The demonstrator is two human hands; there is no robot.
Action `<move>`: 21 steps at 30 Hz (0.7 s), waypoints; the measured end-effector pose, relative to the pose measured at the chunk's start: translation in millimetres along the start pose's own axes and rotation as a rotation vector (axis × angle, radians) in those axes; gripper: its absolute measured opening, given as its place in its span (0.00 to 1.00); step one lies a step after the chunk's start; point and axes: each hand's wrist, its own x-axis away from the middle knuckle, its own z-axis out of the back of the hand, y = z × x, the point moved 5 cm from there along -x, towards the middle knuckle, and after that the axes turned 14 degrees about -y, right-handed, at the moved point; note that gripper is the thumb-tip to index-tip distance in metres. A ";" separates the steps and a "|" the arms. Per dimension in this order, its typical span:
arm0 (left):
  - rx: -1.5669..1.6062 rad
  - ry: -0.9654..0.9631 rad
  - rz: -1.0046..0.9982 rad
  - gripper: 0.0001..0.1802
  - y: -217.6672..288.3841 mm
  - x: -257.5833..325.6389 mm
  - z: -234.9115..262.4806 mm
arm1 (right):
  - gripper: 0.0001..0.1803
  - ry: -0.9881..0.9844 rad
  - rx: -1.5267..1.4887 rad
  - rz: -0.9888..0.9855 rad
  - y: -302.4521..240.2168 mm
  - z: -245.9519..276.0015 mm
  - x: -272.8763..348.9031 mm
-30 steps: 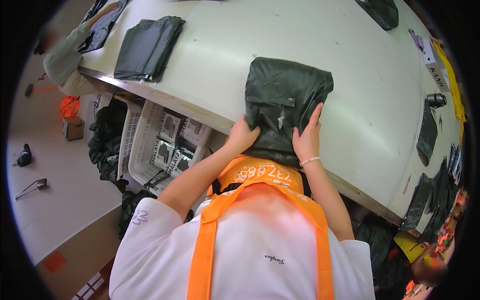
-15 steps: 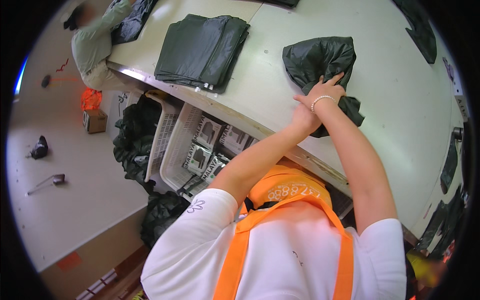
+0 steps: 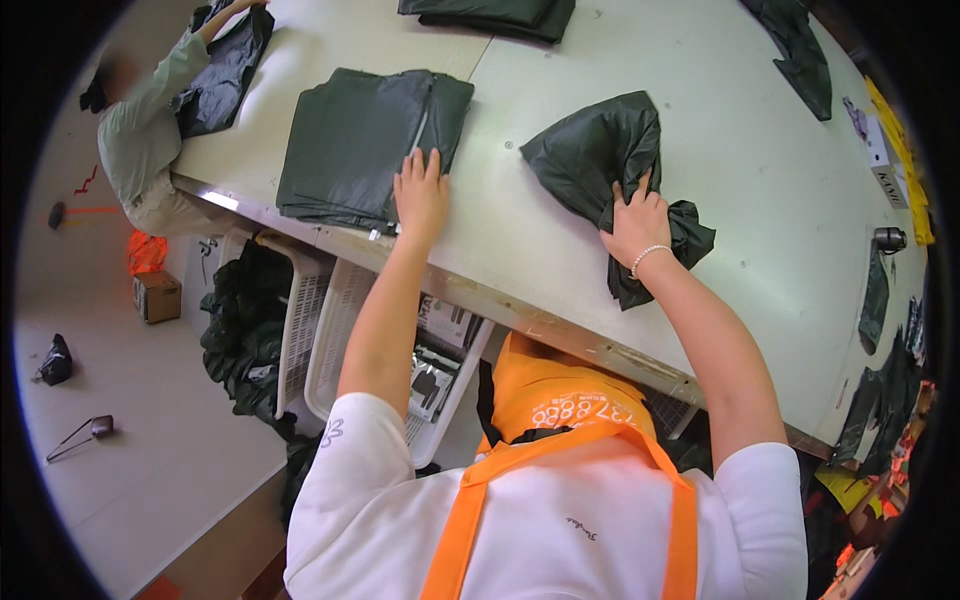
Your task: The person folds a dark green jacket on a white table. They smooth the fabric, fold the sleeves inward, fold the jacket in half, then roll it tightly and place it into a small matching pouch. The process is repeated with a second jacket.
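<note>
At the right of the worktable, a dark green bundle (image 3: 605, 150) of thin, shiny material lies spread at its far end and gathered toward me. My right hand (image 3: 637, 228), with a beaded bracelet at the wrist, is closed on the gathered part, its index finger stretched along the folds. A flat stack of folded dark green pieces (image 3: 350, 140) in the same kind of material lies to the left. Over the stack's right near edge, my left hand (image 3: 422, 200) rests with fingers extended, holding nothing. Small white tags show under that edge.
Under the table edge stand white plastic baskets (image 3: 330, 345), one with flat printed packets (image 3: 433, 385), one heaped with dark material (image 3: 245, 325). Another folded pile (image 3: 500, 15) lies at the far edge. A co-worker (image 3: 150, 135) handles dark material at far left.
My left hand has left its place beside my right hand and reached left onto the stack. My right hand stays on the bundle. The whole view has shifted somewhat.
</note>
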 end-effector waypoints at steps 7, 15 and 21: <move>0.186 -0.142 -0.333 0.22 201.7 69.9 8.2 | 0.29 0.138 -0.897 0.020 134.2 -4.2 95.0; 0.494 -0.418 -0.555 0.24 355.3 110.2 -15.3 | 0.26 0.307 -1.440 -0.178 226.5 -73.0 235.7; 0.610 -0.183 -0.904 0.09 362.7 102.4 -33.1 | 0.32 0.170 -1.070 -0.308 212.9 -109.8 297.5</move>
